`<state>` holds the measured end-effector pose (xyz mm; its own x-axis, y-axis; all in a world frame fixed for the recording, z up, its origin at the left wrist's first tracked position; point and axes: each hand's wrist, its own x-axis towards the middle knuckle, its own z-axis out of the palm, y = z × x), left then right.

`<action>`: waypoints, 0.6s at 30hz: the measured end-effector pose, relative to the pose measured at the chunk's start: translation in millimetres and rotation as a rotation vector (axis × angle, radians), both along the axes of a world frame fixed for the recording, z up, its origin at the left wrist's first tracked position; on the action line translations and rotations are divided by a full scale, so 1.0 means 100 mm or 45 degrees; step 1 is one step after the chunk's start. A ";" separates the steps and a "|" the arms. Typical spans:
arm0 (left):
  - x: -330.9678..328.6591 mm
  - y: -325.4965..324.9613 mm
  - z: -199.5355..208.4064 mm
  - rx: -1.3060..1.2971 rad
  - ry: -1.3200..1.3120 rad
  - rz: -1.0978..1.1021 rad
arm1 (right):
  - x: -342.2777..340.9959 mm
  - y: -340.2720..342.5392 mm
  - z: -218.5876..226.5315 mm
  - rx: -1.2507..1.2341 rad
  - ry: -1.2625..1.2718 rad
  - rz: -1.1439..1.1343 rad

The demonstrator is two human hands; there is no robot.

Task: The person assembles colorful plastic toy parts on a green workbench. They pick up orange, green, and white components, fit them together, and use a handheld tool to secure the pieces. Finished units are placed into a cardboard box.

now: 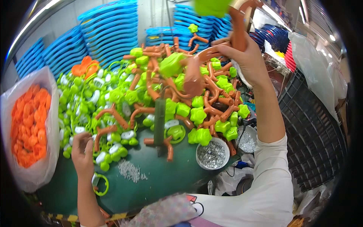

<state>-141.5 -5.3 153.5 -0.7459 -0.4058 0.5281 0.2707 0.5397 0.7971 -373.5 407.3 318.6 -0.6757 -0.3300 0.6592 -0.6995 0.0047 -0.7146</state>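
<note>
Because its mouth gapes toward the worker, the translucent plastic bag [54, 113] on the left leaves its orange plastic pieces [28, 125] within easy reach, probably by intent. Next comes a heap of lime-and-white plastic clips [94, 96], spread loose, perhaps so that single ones can be picked out. At the near edge of that heap is the left hand [82, 151], its fingers loosely curled; I cannot tell whether they have hold of anything. Just beside it, to the right, lies a brown forked branch piece [104, 132], with a lime ring [106, 185] nearer the body. Small grey screws [130, 171] lie on the dark green tabletop [151, 189], likely tipped out for quick pinching. An upright grey-green power screwdriver [159, 121] stands mid-table, seemingly hung there to be handy for either hand. A white bowl [197, 157] keeps more metal fasteners [212, 153] together. Further right, the raised right hand [242, 56] has its fingers closed round a curved brown branch tube [239, 30], up above the lime-and-brown pile, perhaps to clear it; blur hides whether the lime star cap [211, 5] above is joined to it.
</note>
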 end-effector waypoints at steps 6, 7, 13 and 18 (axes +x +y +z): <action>0.27 0.49 0.46 0.255 -0.265 -0.433 | 0.82 -1.87 -0.25 0.617 0.534 0.256; 0.33 0.43 0.42 0.317 -0.427 -0.341 | 0.93 -2.21 -0.37 0.607 0.608 0.354; 0.38 0.07 0.02 0.641 -0.449 -0.079 | 1.46 -3.36 -0.78 0.534 0.295 0.783; 0.05 -1.14 -0.74 1.109 0.114 -0.377 | 1.45 -3.42 -0.99 0.045 -0.062 0.657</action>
